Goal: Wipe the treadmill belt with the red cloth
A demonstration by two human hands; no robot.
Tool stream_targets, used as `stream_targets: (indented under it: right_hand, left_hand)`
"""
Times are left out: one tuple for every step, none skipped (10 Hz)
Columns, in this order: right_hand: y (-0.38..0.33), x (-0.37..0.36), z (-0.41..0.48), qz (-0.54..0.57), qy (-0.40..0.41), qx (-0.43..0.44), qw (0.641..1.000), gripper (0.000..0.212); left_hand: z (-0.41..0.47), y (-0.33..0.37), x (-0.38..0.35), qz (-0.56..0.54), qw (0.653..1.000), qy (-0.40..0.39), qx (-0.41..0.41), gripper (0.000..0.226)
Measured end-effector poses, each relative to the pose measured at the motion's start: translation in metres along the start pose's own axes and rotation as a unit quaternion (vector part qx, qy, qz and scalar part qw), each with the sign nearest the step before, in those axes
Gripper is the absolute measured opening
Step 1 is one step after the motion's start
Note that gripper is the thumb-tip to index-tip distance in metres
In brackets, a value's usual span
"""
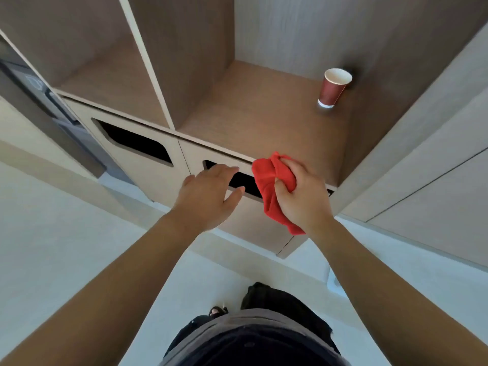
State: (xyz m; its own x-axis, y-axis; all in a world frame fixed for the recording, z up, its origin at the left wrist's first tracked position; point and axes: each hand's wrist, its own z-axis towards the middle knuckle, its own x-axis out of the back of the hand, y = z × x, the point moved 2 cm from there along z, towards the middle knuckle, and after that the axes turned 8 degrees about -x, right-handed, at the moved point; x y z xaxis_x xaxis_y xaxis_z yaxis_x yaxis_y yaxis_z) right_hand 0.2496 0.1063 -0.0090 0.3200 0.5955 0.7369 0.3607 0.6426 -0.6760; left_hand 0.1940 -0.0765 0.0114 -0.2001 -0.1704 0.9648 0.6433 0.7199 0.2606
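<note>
Pale floor (66, 247) underfoot. Beige cabinet (148, 165), wood-lined shelf (264, 120) above slotted doors. Left hand (208, 196) spread, fingers straight, holding nothing, before a door slot. Right hand (301, 199) grips the bunched red cloth (266, 180) just beside it. Paper cup (333, 87) upright on the shelf, back right.

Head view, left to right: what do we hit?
cabinet slot → left hand → red cloth → right hand, which grips the cloth → paper cup on the shelf

Cup (333, 87) in right shelf compartment (264, 120)
</note>
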Motion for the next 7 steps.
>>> stream_targets:
  right_hand:
    - [0.002,0.005,0.038,-0.010,0.001,-0.011,1.000,0.048]
    - [0.000,0.010,0.082,-0.009,0.012,-0.011,1.000,0.048]
    - [-0.008,0.014,0.131,-0.007,0.015,-0.015,1.000,0.049]
    - [-0.009,0.012,0.166,-0.057,-0.004,-0.032,0.998,0.052]
    - [-0.003,0.012,0.176,-0.084,-0.009,-0.041,0.996,0.056]
    - [0.004,0.013,0.171,-0.085,0.008,-0.020,0.996,0.054]
    - [0.005,0.017,0.161,-0.077,0.035,-0.011,0.996,0.052]
  left_hand:
    - [0.035,-0.003,0.004,0.014,1.000,-0.007,-0.004,0.053]
    - [0.069,-0.005,0.008,0.009,1.000,-0.018,-0.005,0.052]
    - [0.103,-0.004,0.018,0.011,1.000,-0.006,-0.003,0.052]
    - [0.130,-0.004,0.025,0.017,1.000,0.009,0.000,0.052]
    - [0.145,-0.003,0.027,0.023,1.000,0.000,-0.001,0.052]
    - [0.152,-0.004,0.026,0.029,0.999,-0.006,-0.011,0.052]
    - [0.150,-0.006,0.028,0.031,0.999,-0.008,-0.018,0.053]
